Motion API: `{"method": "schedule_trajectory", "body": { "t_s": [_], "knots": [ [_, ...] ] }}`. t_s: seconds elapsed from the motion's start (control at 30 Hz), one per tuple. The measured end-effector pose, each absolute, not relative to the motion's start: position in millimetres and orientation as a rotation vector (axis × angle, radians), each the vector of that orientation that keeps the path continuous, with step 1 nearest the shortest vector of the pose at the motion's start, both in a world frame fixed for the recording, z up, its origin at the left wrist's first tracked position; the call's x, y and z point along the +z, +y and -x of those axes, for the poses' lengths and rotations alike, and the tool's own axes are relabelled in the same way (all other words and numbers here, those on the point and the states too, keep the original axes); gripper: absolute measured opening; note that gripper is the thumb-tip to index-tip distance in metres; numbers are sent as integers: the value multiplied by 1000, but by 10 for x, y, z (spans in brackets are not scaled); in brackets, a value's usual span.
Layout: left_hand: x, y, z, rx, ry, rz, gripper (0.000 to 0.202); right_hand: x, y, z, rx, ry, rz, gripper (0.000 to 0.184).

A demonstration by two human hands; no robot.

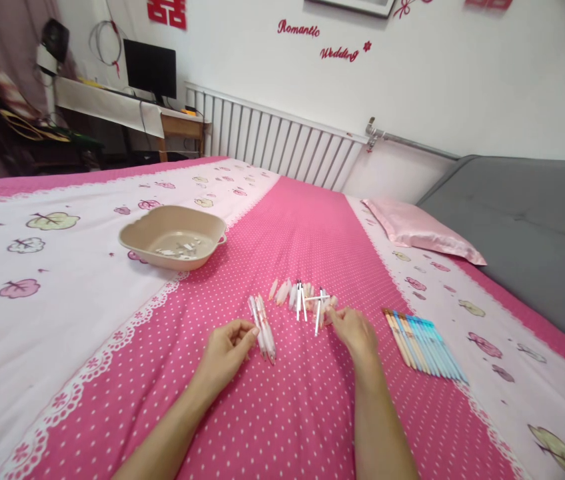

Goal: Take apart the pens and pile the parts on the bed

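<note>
My left hand (227,350) rests loosely curled on the bed, thumb against the leftmost of several pink-and-white pens (265,330) lying side by side. Nothing shows in the hollow between its thumb and fingers. My right hand (356,328) has its fingertips pinched together at the right end of a loose heap of pen parts; what they grip is mostly hidden. In that heap are white pen refills (318,315) with dark tips, some crossing each other, and pale pink pen barrels (283,292). Right of my right hand lies a row of blue and peach pens (425,341).
A beige plastic basin (172,233) with small white pieces inside stands beyond my left hand. Pink dotted bedding (307,413) lies under everything. Farther off are a pink pillow (420,230), a grey headboard (527,220), a white railing (272,137) and a desk with a monitor (150,70).
</note>
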State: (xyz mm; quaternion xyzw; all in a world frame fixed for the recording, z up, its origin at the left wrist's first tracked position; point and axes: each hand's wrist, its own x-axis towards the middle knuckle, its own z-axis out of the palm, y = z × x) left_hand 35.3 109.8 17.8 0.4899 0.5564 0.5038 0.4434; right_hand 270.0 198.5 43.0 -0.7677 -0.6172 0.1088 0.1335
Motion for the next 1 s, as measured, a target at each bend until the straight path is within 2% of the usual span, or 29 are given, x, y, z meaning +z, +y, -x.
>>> {"method": "schedule_trajectory", "body": {
  "t_s": [0.13,0.2,0.3,0.4,0.63,0.87,1.0],
  "knots": [
    [121,1108,-334,1299,1394,-1196,32,541,1929,-2562,228,-1745,2126,41],
    [96,1115,-327,1315,1411,-1203,31,549,1871,-2391,413,-1793,1906,33],
    [73,1120,-319,1321,1429,-1241,29,451,1755,-2067,873,-1919,1577,26],
    [76,1117,-320,1321,1431,-1282,26,288,1673,-1819,1050,-1943,1504,21],
    [83,1113,-323,1317,1461,-1328,26,190,1668,-1718,1467,-1674,1356,17],
    [64,1123,-317,1270,1484,-1355,29,319,1716,-1796,1673,-1438,1342,18],
    [129,1105,-350,1233,1491,-1362,33,390,1688,-1796,1734,-1365,1135,25]
  ]
}}
